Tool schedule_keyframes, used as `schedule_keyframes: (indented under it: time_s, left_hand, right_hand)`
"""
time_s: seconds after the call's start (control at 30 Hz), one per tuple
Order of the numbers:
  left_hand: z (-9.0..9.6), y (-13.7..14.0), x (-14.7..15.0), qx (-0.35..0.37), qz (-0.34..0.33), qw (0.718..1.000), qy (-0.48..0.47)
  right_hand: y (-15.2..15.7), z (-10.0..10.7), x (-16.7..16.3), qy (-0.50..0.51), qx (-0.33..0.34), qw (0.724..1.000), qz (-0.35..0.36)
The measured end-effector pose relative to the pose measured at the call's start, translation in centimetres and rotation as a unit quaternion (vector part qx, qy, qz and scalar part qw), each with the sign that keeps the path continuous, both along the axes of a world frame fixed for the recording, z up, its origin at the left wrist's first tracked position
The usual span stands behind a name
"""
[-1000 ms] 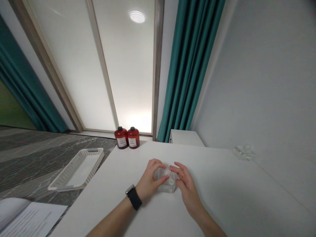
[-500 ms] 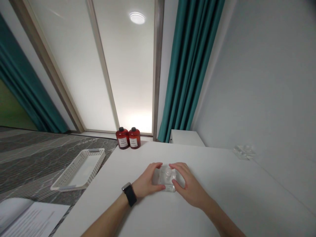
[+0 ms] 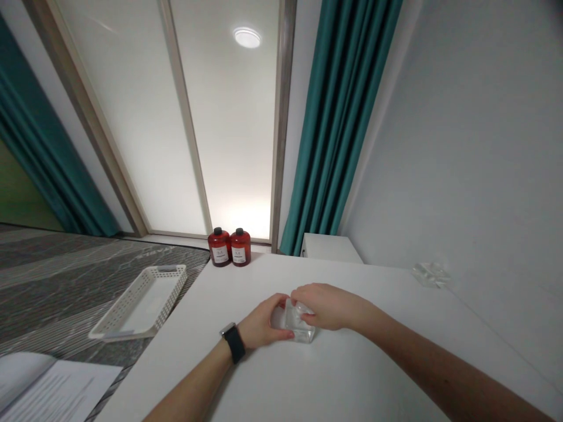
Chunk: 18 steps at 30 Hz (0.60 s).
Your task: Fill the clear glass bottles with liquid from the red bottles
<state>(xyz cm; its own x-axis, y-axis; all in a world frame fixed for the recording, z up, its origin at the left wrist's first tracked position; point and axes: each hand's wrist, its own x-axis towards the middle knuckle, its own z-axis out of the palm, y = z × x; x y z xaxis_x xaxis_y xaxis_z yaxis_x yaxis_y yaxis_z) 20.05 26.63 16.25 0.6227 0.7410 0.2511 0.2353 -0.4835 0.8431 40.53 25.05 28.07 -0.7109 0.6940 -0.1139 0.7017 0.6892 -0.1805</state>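
A clear, square-looking container [image 3: 302, 334] stands on the white table in front of me, with a rounded clear part at its top. My left hand [image 3: 263, 323], a black-banded watch on its wrist, curves around the container's left side, thumb at the near edge and fingers at the far edge. From the right, my right hand [image 3: 324, 307] reaches over the container. Its thumb and fingers close around the rounded top, which they mostly hide. Whether that part is a separate lid, I cannot tell.
Two red bottles [image 3: 240, 248] with black caps stand at the table's far left corner. Left of the white table [image 3: 272, 387] are a white perforated basket [image 3: 170, 301] and an open booklet [image 3: 65, 390]. A crumpled clear plastic piece [image 3: 431, 274] lies by the right wall.
My right hand has moved from the container's right side up over its top, and its fingers have closed there. My left hand has stayed around the left side.
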Motion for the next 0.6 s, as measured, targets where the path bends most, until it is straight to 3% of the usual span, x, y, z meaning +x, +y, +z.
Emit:
schedule_keyframes:
  time_s: [0.27,0.43,0.6]
  left_hand:
    - [0.1,0.0,0.0,0.001,0.004,1.000,0.004]
    - [0.3,0.4,-0.5,-0.018,-0.023,0.999,-0.021]
    - [0.1,1.2,-1.0,-0.040,-0.038,0.998,-0.042]
  right_hand:
    - [-0.5,0.0,-0.4,-0.008,0.009,0.999,-0.045]
    - [0.1,0.6,1.1,0.086,-0.074,0.992,-0.047]
    - [-0.1,0.0,2.2,0.152,-0.082,0.985,-0.004]
